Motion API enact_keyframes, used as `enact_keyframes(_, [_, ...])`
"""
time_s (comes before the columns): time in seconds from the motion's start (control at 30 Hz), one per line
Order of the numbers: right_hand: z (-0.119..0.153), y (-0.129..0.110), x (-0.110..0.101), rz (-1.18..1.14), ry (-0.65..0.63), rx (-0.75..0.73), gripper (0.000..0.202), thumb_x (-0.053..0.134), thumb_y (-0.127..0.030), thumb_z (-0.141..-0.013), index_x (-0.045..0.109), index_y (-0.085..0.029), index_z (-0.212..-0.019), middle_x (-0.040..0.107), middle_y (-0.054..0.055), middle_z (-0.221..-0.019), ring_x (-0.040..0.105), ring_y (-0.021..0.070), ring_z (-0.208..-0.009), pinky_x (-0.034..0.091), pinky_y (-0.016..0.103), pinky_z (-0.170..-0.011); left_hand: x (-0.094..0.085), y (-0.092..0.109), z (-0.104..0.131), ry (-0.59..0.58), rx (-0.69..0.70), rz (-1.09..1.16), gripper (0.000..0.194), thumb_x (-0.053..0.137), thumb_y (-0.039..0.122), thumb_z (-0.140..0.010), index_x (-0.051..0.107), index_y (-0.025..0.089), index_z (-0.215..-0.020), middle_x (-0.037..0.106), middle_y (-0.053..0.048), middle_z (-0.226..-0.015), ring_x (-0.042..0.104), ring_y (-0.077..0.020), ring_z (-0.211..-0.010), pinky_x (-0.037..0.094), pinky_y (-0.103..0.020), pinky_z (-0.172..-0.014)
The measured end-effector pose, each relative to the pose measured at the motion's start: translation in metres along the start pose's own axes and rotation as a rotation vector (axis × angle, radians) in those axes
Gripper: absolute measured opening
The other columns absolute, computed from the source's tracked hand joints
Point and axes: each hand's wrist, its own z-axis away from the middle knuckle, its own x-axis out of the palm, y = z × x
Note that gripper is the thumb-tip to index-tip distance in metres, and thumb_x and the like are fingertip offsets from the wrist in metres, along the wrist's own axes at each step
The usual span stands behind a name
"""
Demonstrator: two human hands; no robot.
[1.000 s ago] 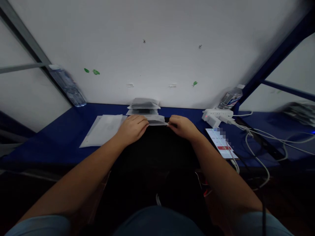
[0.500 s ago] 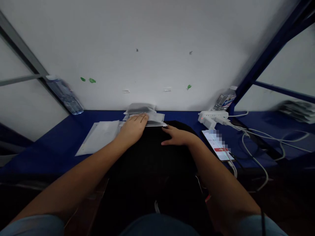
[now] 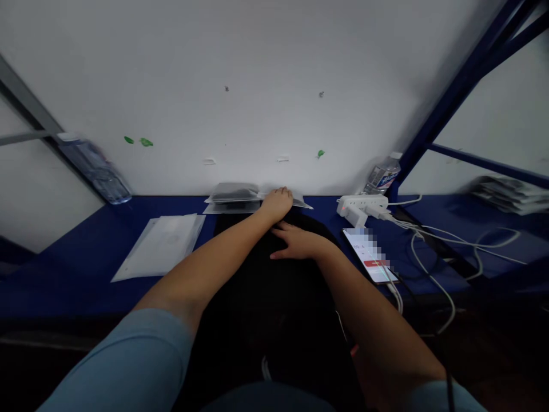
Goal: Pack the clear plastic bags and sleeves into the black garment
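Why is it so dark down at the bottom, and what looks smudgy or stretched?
Head view: little light seems to reach below the blue desk, so it's nearly black; head view: the bottle on the left looks smudged and slanted, perhaps from a wide lens; head view: the left hand and right hand look clearer than that bottle.

I take this for workstation in workshop or packing room; cannot tell which. I see blue flat-topped table (image 3: 81,246) against plain white wall (image 3: 274,114), flat translucent-sleeved packets (image 3: 234,193) at its back. Blue metal frame (image 3: 465,86) rises at right; beyond it, stack of flat grey packets (image 3: 510,195). White plastic power strip (image 3: 354,203) with cables (image 3: 395,296). Nothing I see looks homely.
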Motion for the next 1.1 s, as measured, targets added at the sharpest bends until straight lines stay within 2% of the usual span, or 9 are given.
enact_keyframes(0.17, [0.001, -0.003, -0.001, 0.012, -0.02, 0.036, 0.098, 0.071, -0.067, -0.078, 0.04, -0.014, -0.155, 0.027, 0.02, -0.165, 0.021, 0.0406, -0.153, 0.023, 0.057, -0.123, 0.015, -0.01, -0.004, -0.046, 0.002, 0.041, 0.046, 0.036, 0.005, -0.098, 0.048, -0.004, -0.142, 0.05, -0.029, -0.147, 0.051, -0.0308, -0.138, 0.037, -0.045, -0.115])
enact_keyframes(0.3, [0.001, -0.004, -0.003, 0.031, -0.018, 0.021, 0.099, 0.071, -0.065, -0.079, 0.038, -0.013, -0.156, 0.027, 0.021, -0.165, 0.023, 0.0397, -0.153, 0.025, 0.054, -0.123, 0.019, -0.014, -0.007, -0.107, 0.022, 0.09, 0.048, 0.046, 0.008, -0.094, 0.049, -0.001, -0.142, 0.049, -0.026, -0.149, 0.05, -0.0294, -0.138, 0.037, -0.04, -0.116])
enact_keyframes(0.4, [0.001, -0.003, -0.002, 0.045, -0.022, 0.018, 0.1, 0.07, -0.065, -0.08, 0.037, -0.01, -0.156, 0.025, 0.022, -0.165, 0.019, 0.0389, -0.154, 0.023, 0.053, -0.124, 0.015, -0.018, -0.006, -0.136, 0.06, 0.121, 0.053, 0.053, 0.02, -0.096, 0.046, 0.002, -0.145, 0.044, -0.024, -0.154, 0.044, -0.0302, -0.144, 0.034, -0.04, -0.119])
enact_keyframes(0.5, [0.0, -0.002, -0.001, 0.027, -0.001, 0.013, 0.097, 0.071, -0.066, -0.078, 0.041, -0.015, -0.155, 0.025, 0.019, -0.166, 0.017, 0.0392, -0.154, 0.022, 0.056, -0.123, 0.002, -0.023, 0.005, -0.139, 0.067, 0.176, 0.056, 0.047, 0.029, -0.1, 0.041, 0.003, -0.149, 0.038, -0.024, -0.158, 0.037, -0.0295, -0.148, 0.031, -0.041, -0.12])
enact_keyframes(0.6, [0.0, -0.001, 0.0, -0.001, -0.009, 0.028, 0.099, 0.072, -0.068, -0.077, 0.039, -0.019, -0.157, 0.021, 0.016, -0.167, 0.017, 0.0399, -0.154, 0.021, 0.057, -0.123, -0.017, -0.028, 0.038, -0.092, 0.057, 0.238, 0.054, 0.037, 0.029, -0.104, 0.038, 0.003, -0.151, 0.033, -0.023, -0.16, 0.031, -0.0286, -0.151, 0.03, -0.044, -0.122])
enact_keyframes(0.7, [0.0, -0.001, 0.001, -0.002, -0.044, 0.067, 0.105, 0.071, -0.069, -0.076, 0.033, -0.018, -0.159, 0.018, 0.018, -0.167, 0.016, 0.0398, -0.154, 0.019, 0.056, -0.124, -0.03, -0.032, 0.093, -0.07, 0.04, 0.225, 0.054, 0.036, 0.029, -0.104, 0.041, 0.002, -0.149, 0.035, -0.024, -0.16, 0.031, -0.0298, -0.151, 0.03, -0.045, -0.122])
enact_keyframes(0.87, [0.0, -0.003, -0.003, 0.013, -0.06, 0.093, 0.104, 0.071, -0.07, -0.077, 0.033, -0.02, -0.159, 0.019, 0.017, -0.167, 0.014, 0.038, -0.155, 0.019, 0.056, -0.124, -0.031, -0.031, 0.183, -0.149, 0.044, 0.229, 0.06, 0.039, 0.046, -0.104, 0.042, 0.007, -0.15, 0.036, -0.024, -0.159, 0.037, -0.0314, -0.148, 0.037, -0.047, -0.117])
enact_keyframes(0.97, [0.005, -0.013, -0.001, 0.087, -0.053, 0.176, 0.104, 0.071, -0.067, -0.079, 0.03, -0.017, -0.16, 0.018, 0.019, -0.167, 0.014, 0.0392, -0.155, 0.018, 0.057, -0.124, -0.027, -0.025, 0.205, -0.183, 0.035, 0.204, 0.067, 0.037, 0.052, -0.103, 0.039, 0.007, -0.152, 0.033, -0.023, -0.161, 0.034, -0.0317, -0.15, 0.033, -0.048, -0.12])
enact_keyframes(1.1, [0.021, -0.03, 0.015, 0.183, 0.055, 0.201, 0.074, 0.057, -0.044, -0.096, 0.031, -0.018, -0.16, 0.023, 0.019, -0.166, 0.022, 0.0371, -0.153, 0.024, 0.057, -0.121, -0.023, -0.02, 0.206, -0.172, 0.018, 0.2, 0.067, 0.034, 0.053, -0.104, 0.038, 0.007, -0.153, 0.034, -0.022, -0.161, 0.035, -0.0306, -0.149, 0.031, -0.049, -0.12])
